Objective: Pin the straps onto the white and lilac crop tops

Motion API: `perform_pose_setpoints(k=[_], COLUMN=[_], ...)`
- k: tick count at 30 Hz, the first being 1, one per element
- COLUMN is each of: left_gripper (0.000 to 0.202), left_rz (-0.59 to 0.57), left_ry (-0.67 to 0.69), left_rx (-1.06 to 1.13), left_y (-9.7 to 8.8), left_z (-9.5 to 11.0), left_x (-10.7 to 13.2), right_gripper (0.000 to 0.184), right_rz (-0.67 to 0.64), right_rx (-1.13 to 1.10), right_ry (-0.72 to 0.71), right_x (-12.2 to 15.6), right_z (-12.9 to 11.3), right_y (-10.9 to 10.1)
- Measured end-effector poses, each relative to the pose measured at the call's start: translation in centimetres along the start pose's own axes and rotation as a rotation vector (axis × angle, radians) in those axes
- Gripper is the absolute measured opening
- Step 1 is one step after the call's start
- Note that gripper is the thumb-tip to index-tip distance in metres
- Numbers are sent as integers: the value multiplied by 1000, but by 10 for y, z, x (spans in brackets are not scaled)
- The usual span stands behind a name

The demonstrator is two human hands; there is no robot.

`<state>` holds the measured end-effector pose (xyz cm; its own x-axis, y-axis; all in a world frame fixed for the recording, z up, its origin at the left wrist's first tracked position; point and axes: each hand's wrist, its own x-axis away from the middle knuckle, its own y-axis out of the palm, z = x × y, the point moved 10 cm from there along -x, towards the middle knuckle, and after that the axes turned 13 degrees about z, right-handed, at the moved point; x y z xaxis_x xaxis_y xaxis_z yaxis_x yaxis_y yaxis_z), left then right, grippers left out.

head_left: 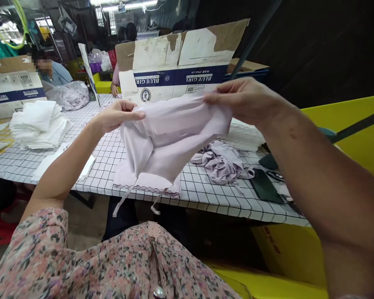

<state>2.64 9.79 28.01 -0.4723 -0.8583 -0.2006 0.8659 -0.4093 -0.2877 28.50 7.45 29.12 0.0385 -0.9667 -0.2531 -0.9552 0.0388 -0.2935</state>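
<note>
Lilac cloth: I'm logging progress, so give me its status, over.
Left hand and right hand pinching lilac cloth. Cloth spread between them, ties dangling. Crumpled lilac pile nearby on table; no snag seen.

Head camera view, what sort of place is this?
Likely a textile workshop: a white cloth stack and a crumpled lilac heap lie on a long checked tabletop, with a lilac piece held above it.

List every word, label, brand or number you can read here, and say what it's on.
"BLUE GIRL": twice, upside down, on the big middle box.
"BLUE GIRL": twice, upright, on the left box.
Too small or blurred to read: the finer print on both boxes, and the letters on the yellow panel at lower right.
</note>
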Motion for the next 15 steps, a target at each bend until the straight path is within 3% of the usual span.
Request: perform_pose_setpoints(k=[3,5,6,11,15], left_gripper=[34,33,33,34,26], left_rz=[-35,-83,-100,-60,-48], left_ry=[72,92,86,13,44], left_rx=[-5,-29,-44,-95,-28], left_y=[23,38,42,25,28], left_z=[15,23,25,15,18], left_x=[-4,-7,-7,4,7], right_gripper=[58,65,65,48,52], right_rz=[-184,-352,-390,-291,-403], right_rx=[63,-26,-65,10,11], right_ry=[-49,-67,-66,-57,-50], right_x=[8,16,17,5,15], right_z=[-7,-15,-18,-16,-21], right_y=[50,87,96,77,106])
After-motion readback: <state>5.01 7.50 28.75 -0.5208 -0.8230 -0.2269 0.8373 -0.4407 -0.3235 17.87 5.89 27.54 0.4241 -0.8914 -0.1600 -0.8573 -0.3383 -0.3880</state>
